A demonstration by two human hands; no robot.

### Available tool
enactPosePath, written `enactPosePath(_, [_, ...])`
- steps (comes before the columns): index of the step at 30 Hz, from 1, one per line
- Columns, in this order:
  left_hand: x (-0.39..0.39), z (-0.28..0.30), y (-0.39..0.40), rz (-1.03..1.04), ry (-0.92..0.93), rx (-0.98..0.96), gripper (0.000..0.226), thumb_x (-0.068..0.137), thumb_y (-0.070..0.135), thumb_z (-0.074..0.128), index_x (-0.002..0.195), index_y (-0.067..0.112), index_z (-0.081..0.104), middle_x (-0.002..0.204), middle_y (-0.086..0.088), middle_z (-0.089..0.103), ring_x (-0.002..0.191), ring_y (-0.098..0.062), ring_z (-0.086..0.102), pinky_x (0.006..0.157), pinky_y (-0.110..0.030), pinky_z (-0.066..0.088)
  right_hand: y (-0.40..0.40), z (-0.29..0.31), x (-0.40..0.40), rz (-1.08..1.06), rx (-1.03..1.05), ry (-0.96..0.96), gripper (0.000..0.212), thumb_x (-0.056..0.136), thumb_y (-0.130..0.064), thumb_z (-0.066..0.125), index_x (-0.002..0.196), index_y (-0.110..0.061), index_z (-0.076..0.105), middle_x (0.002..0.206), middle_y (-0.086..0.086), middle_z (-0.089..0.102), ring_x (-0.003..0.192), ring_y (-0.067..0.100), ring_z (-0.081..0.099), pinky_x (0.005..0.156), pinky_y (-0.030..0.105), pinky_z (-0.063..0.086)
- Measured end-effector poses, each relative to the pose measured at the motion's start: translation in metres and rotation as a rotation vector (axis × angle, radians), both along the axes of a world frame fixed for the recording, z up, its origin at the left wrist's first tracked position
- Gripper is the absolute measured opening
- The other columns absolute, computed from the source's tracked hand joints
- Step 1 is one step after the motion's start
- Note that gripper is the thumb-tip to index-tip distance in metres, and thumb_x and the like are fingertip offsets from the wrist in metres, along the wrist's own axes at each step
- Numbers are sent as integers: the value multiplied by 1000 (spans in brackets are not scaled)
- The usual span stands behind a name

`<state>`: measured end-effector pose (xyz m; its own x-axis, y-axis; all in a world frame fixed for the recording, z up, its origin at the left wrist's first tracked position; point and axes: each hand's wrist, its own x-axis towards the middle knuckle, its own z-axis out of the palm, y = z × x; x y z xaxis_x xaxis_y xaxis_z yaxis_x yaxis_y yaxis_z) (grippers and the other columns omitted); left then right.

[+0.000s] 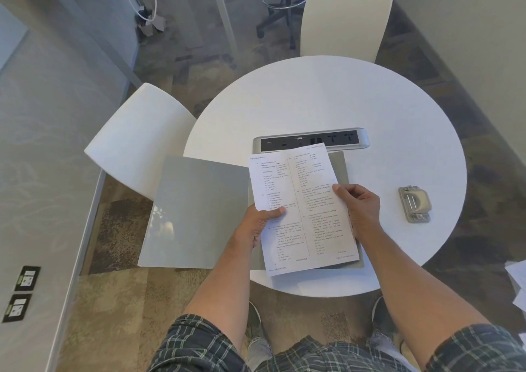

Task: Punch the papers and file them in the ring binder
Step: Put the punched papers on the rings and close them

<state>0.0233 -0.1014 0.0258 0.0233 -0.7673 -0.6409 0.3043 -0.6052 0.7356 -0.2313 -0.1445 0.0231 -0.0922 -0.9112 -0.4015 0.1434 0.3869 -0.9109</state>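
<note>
The printed papers [301, 201] are held over the open grey ring binder [196, 212], which lies on the round white table [341, 101] with its left cover hanging past the table's edge. My left hand [259, 223] grips the papers' left edge, thumb on top. My right hand [360, 206] grips their right edge. The papers hide the binder's rings and most of its right half. A metal hole punch [414, 204] sits on the table to the right of my right hand, apart from it.
A power socket strip [311, 139] is set into the table just beyond the papers. Two white chairs stand at the table, one at the left [136, 141] and one at the far side [347, 15]. Loose sheets [518, 280] lie at the right edge.
</note>
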Motion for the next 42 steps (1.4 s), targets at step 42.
enactPosePath(42, [-4, -6, 7, 25, -113, 8, 42, 71, 2, 89, 110, 9, 75, 115, -15, 78, 106, -39, 74, 96, -57, 58, 4, -2, -1, -11, -32, 36, 14, 83, -26, 86, 88, -22, 73, 86, 10, 80, 77, 28, 78, 66, 37, 64])
